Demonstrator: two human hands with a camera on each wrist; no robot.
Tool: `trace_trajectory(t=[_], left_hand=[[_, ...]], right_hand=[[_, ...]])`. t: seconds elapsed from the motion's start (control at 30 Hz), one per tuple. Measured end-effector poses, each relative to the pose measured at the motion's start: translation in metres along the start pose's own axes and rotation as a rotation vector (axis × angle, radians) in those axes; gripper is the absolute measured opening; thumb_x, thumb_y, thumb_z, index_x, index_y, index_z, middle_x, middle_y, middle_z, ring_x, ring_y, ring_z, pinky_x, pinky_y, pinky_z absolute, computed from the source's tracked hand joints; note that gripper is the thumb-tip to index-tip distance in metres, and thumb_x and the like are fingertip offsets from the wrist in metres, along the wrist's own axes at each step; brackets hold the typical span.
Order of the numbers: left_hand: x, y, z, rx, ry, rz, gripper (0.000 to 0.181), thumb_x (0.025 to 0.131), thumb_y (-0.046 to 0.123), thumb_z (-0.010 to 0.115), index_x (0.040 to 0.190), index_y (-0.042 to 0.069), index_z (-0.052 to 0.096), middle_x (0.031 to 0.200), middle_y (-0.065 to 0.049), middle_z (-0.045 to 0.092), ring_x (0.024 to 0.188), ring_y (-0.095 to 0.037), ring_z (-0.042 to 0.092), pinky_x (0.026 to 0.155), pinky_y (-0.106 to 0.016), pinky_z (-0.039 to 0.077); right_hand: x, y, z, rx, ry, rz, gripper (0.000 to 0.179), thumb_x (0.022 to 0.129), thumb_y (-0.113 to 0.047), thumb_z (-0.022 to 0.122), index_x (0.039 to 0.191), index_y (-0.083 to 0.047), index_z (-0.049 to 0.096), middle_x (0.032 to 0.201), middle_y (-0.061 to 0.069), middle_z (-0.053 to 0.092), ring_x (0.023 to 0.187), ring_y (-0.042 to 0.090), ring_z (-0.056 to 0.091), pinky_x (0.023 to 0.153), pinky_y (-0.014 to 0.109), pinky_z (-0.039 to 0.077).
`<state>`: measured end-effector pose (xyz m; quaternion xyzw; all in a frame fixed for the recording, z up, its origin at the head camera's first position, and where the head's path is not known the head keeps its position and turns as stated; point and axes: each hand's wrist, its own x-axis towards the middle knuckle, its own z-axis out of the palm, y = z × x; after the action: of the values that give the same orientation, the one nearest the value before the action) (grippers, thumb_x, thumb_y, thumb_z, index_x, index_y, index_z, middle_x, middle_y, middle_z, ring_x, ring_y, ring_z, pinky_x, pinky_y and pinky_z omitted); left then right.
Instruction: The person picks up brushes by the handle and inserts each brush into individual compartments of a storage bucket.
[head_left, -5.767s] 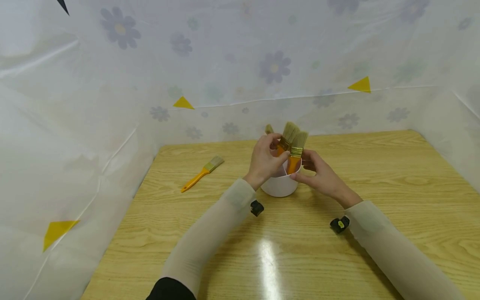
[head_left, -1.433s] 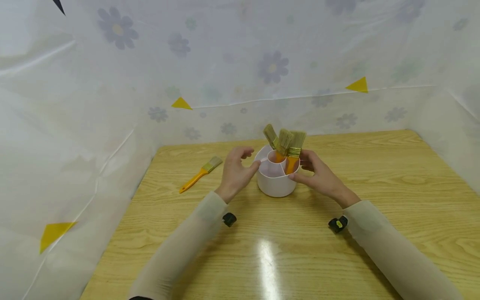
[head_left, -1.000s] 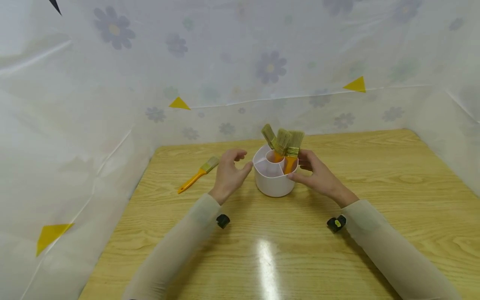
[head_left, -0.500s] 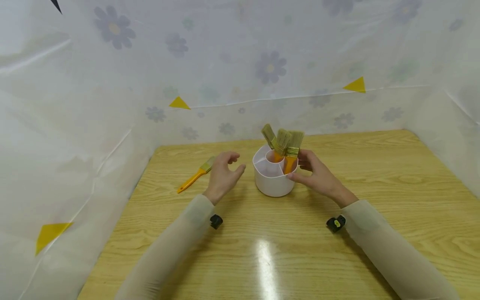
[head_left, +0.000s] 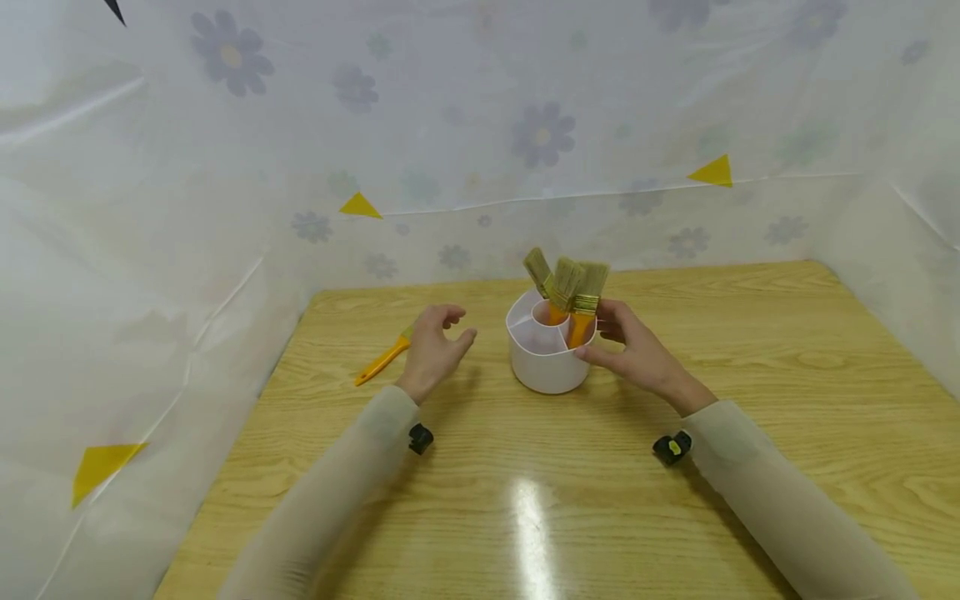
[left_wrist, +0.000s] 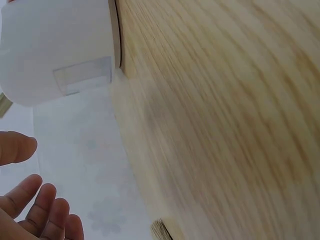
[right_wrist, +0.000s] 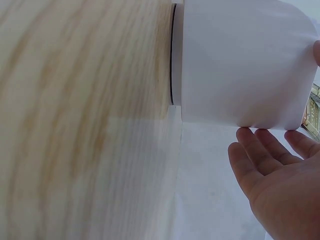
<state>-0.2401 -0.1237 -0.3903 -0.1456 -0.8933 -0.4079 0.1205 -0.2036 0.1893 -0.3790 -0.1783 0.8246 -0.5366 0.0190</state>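
My right hand [head_left: 637, 354] grips the side of a white round divided holder [head_left: 550, 371]. Its thumb lies at the front rim, while its fingertips [right_wrist: 245, 134] touch the wall in the right wrist view. Three paintbrushes stand in the holder with bristles up: one leans left at the back [head_left: 536, 268], one rises from the centre ring [head_left: 567, 279], and one [head_left: 592, 283] fills the right compartment. My left hand [head_left: 435, 354] hovers with nothing in it, fingers loosely bent. It hides the bristles of a loose orange-handled paintbrush [head_left: 382, 361] lying on the table behind it.
The wood-grain table [head_left: 637, 517] ends at a flower-patterned plastic sheet [head_left: 465, 125] at the back and sides. Yellow triangles [head_left: 362, 206] mark the sheet. A small black device [head_left: 421, 438] sits at each wrist.
My left hand let go of the brush at the holder's centre and moved left, and now covers part of the loose paintbrush. The right hand stays on the holder.
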Motion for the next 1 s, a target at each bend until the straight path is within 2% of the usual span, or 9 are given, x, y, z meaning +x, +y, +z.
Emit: trace_trajectory(t=[0.2,0.47,0.67,0.87,1.0], left_hand=[[0.002,-0.007,-0.007,0.017,-0.013,-0.034,0.033,0.090,0.021,0.067,0.119,0.006,0.061,0.111,-0.011,0.057,0.098,-0.025,0.051,0.086,-0.040,0.043],[0.006,-0.016,-0.017,0.057,-0.009,-0.055,0.033,0.090,0.020,0.067,0.119,0.005,0.062,0.110,-0.012,0.056,0.102,-0.035,0.054,0.085,-0.042,0.045],[0.008,-0.022,-0.021,0.070,-0.031,-0.077,0.034,0.090,0.022,0.067,0.120,0.007,0.060,0.112,-0.013,0.056,0.102,-0.034,0.053,0.084,-0.042,0.045],[0.010,-0.027,-0.024,0.103,-0.032,-0.080,0.035,0.091,0.023,0.066,0.121,0.005,0.060,0.113,-0.019,0.057,0.100,-0.033,0.052,0.083,-0.044,0.045],[0.012,-0.031,-0.028,0.126,-0.062,-0.078,0.036,0.090,0.024,0.066,0.121,0.006,0.059,0.115,-0.019,0.056,0.101,-0.033,0.052,0.084,-0.044,0.044]], right_hand=[[-0.004,-0.015,0.001,-0.010,-0.007,-0.002,0.074,0.087,-0.018,0.071,0.145,-0.002,0.029,0.141,0.018,0.040,0.126,0.032,0.041,0.106,0.054,0.029],[-0.004,-0.015,0.001,-0.005,-0.003,-0.001,0.073,0.087,-0.017,0.071,0.145,-0.002,0.029,0.140,0.018,0.040,0.126,0.032,0.040,0.107,0.053,0.029],[-0.004,-0.014,0.001,-0.003,-0.001,0.007,0.073,0.087,-0.018,0.071,0.144,-0.002,0.030,0.140,0.018,0.040,0.126,0.032,0.041,0.107,0.053,0.029],[-0.003,-0.012,0.001,-0.004,-0.001,-0.003,0.072,0.087,-0.019,0.071,0.144,-0.001,0.030,0.139,0.018,0.041,0.126,0.032,0.041,0.106,0.053,0.030],[-0.004,-0.012,0.001,-0.002,-0.002,-0.001,0.073,0.087,-0.019,0.071,0.144,-0.002,0.030,0.140,0.018,0.041,0.126,0.032,0.041,0.106,0.053,0.030]])
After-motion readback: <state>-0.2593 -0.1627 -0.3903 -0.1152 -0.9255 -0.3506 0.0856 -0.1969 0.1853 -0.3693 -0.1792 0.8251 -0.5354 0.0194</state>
